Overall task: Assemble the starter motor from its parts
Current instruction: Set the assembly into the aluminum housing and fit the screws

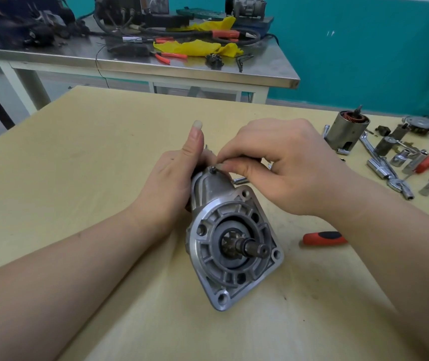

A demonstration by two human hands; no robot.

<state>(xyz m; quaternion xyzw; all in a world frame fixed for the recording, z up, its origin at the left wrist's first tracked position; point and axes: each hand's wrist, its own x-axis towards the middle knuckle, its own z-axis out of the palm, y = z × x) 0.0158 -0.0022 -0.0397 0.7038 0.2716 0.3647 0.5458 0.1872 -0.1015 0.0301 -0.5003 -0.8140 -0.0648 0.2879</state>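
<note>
Aluminium starter housing (230, 246) points toward us; left hand (174, 183) grips its far body, right hand (283, 168) pinches a small screw (213, 170) there.

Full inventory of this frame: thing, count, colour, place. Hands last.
starter motor housing: 1, silver, centre of the table, pinion end toward the camera
small screw: 1, dark, on the housing's far top
red-handled tool: 1, red and black, right of the housing, partly hidden by the forearm
armature: 1, grey with copper windings, upright at right
sockets and wrenches: several, chrome, far right
wooden table: 1, pale yellow, foreground
steel bench: 1, grey, behind
yellow cloth: crumpled, on the bench
pliers: red handles, on the bench; count unclear
left hand: grips the housing's left side, thumb up
right hand: pinches the screw
</note>
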